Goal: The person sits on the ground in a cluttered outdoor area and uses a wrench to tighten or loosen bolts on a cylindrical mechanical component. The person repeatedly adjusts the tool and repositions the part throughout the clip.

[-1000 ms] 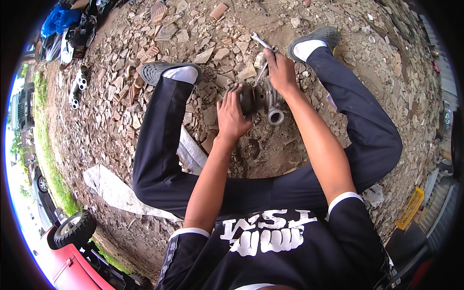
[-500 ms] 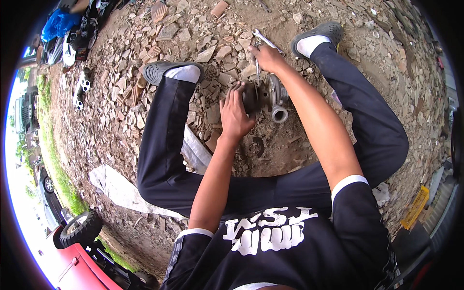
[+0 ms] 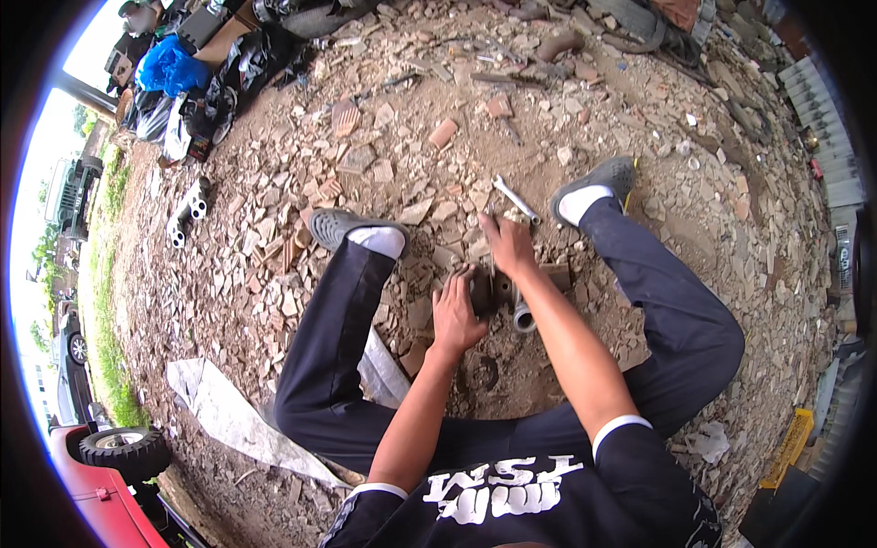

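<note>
Turbocharger-type assembly (image 3: 502,294) sits on rubble (image 3: 251,242); left hand (image 3: 459,317) drapes over its dark end, whether clamping cannot be told; right hand (image 3: 509,247) curls around a slim tool (image 3: 492,268), mostly hidden; uneven footing could let the assembly roll and the tool slip; combination wrench (image 3: 518,201) lies beside the right shoe (image 3: 618,175); right forearm (image 3: 568,354) obstructs view.

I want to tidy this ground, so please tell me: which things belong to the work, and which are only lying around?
In the work:
- dark metal part, touched by the left hand
- wrench, beside the right hand, probably

Apparently just lying around:
- blue plastic bag
- white sheet
- yellow object
</note>
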`<state>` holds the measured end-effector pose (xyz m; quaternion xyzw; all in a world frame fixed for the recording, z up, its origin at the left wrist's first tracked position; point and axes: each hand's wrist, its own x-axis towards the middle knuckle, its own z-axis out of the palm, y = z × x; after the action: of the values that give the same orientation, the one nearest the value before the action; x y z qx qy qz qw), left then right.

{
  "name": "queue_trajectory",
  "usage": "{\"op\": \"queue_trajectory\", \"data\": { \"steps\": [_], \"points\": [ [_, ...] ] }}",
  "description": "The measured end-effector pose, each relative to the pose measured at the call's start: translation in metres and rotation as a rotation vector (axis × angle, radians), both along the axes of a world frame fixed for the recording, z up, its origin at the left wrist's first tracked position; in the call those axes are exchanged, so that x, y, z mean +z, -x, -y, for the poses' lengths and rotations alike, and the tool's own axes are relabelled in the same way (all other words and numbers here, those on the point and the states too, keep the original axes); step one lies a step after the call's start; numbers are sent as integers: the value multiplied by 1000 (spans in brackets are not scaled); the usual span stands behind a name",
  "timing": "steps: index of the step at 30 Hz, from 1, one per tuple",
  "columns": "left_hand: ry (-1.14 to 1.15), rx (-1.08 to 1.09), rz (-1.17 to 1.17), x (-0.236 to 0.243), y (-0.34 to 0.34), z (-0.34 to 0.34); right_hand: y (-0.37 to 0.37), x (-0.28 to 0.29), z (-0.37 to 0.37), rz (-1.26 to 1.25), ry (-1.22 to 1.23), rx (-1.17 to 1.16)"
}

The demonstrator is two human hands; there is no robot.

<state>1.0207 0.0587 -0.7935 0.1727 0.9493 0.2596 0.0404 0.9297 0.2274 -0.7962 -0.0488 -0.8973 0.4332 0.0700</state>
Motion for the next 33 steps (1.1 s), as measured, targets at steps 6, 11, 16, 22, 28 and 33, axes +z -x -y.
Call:
{"op": "queue_trajectory", "data": {
  "steps": [6,11,16,22,28,33],
  "points": [
    [-51,17,-67,1,18,2,-85,11,12,-523,119,-28],
    [116,21,-29,8,14,0,-95,-24,7,-356,294,-111],
    [169,-36,98,4,15,-10,-103,-22,-2,-419,188,-211],
    [271,2,257,31,5,-9,-118,-10,4,-327,150,-166],
    [159,-4,-20,4,-45,-9,-133,-6,-9,-305,-19,-217],
    [250,-61,-56,12,-85,-27,-154,-7,-24,-218,-102,-208]
  ]
}}
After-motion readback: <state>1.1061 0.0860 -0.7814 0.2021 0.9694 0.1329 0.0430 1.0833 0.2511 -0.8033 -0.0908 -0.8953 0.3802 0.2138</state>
